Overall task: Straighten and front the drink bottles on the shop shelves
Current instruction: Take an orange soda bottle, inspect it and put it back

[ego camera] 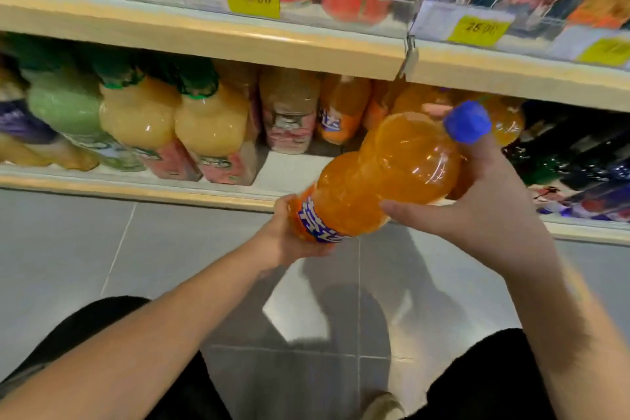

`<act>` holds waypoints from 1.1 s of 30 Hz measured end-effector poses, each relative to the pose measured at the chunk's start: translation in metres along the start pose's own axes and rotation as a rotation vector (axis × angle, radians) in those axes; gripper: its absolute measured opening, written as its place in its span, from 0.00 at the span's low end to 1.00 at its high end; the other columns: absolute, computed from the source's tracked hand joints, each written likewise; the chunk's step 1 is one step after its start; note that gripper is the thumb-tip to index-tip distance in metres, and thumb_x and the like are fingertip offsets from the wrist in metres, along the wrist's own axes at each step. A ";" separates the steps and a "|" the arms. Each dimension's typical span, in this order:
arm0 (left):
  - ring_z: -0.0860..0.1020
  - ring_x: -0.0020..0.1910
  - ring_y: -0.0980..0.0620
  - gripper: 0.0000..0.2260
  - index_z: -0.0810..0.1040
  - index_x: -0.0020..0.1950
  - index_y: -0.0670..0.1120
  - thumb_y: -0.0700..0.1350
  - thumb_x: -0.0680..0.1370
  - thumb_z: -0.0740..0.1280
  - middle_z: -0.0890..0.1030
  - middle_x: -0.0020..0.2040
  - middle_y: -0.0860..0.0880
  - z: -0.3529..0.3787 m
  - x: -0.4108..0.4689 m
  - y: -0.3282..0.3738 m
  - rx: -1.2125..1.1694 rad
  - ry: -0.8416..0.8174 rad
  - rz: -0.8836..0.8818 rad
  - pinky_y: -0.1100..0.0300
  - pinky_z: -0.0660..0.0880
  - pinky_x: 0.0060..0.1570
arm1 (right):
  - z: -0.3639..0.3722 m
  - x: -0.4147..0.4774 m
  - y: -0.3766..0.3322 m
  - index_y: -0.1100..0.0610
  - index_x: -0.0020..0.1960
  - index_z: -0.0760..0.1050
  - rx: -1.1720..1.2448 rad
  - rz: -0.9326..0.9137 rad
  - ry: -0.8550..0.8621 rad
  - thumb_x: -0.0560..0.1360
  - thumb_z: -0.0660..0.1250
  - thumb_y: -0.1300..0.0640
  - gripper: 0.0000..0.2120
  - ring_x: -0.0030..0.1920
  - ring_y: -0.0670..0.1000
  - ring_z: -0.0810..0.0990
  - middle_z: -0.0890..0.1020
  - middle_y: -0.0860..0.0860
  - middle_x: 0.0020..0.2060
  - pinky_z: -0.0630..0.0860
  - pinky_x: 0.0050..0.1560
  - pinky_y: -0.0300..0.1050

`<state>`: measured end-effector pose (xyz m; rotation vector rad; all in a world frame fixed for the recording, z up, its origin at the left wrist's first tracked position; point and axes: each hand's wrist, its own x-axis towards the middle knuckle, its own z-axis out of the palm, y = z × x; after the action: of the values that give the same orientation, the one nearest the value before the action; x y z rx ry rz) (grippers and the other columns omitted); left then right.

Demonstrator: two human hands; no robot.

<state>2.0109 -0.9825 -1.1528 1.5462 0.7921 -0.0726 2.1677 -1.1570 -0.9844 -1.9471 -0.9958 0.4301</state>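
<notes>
The person holds one orange bottle (385, 177) in the air in front of the lower shelf (289, 170). It is not upright: it lies tilted, with the blue cap (467, 123) pointing up toward the shelf and the base toward the person. The left hand (289, 232) grasps the base end, with its fingers wrapped round the part with the blue and white label (318, 220). The right hand (484, 208) grasps the upper body just under the cap, thumb on the near side, so both hands are closed on the same bottle. Behind it the shelf has a bare place at the front edge, between the juice bottles (211, 123) on the left and the dark bottles (562, 153) on the right. More orange bottles (344, 109) stand deeper at the back. I judge that the step in hand is placing this bottle at the front of its row. The next move calls for turning it upright, base down, and setting it in the bare place near the edge with the label facing out — taking care that the cap does not knock the upper shelf (238, 41) or the bottles behind.
</notes>
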 end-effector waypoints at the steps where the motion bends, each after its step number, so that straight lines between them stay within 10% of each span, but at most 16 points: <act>1: 0.79 0.48 0.70 0.41 0.60 0.63 0.61 0.41 0.62 0.83 0.76 0.56 0.57 0.004 0.010 -0.005 -0.018 0.013 0.020 0.75 0.76 0.44 | 0.003 0.003 0.006 0.40 0.74 0.65 -0.019 -0.014 -0.011 0.56 0.82 0.35 0.51 0.61 0.34 0.77 0.75 0.30 0.61 0.78 0.56 0.34; 9: 0.78 0.50 0.62 0.39 0.61 0.67 0.52 0.35 0.66 0.81 0.75 0.59 0.54 0.010 0.044 -0.028 -0.090 0.044 0.057 0.72 0.76 0.42 | 0.021 0.032 0.022 0.37 0.75 0.64 -0.051 -0.070 -0.126 0.56 0.82 0.38 0.51 0.61 0.34 0.76 0.74 0.32 0.63 0.77 0.50 0.26; 16: 0.83 0.51 0.44 0.39 0.66 0.69 0.41 0.40 0.65 0.83 0.80 0.57 0.40 0.012 0.083 -0.030 -0.059 0.075 0.119 0.49 0.82 0.41 | 0.028 0.047 0.035 0.43 0.76 0.64 -0.127 -0.133 -0.135 0.60 0.85 0.49 0.50 0.61 0.27 0.70 0.68 0.21 0.59 0.71 0.51 0.22; 26: 0.79 0.57 0.52 0.45 0.63 0.72 0.53 0.58 0.61 0.83 0.78 0.59 0.54 0.017 0.122 -0.020 0.067 0.091 0.141 0.53 0.82 0.49 | 0.038 0.069 0.050 0.49 0.78 0.63 -0.306 -0.238 -0.083 0.61 0.85 0.47 0.52 0.64 0.33 0.67 0.69 0.37 0.67 0.65 0.59 0.21; 33: 0.77 0.51 0.59 0.38 0.67 0.70 0.56 0.58 0.65 0.81 0.78 0.57 0.58 0.024 0.129 -0.015 0.059 0.217 0.197 0.79 0.71 0.33 | 0.050 0.084 0.060 0.52 0.78 0.64 -0.332 -0.250 -0.065 0.60 0.86 0.50 0.52 0.66 0.36 0.64 0.70 0.44 0.70 0.62 0.59 0.18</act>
<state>2.1099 -0.9497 -1.2332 1.7002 0.8085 0.2218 2.2167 -1.0811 -1.0548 -2.0705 -1.4054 0.1949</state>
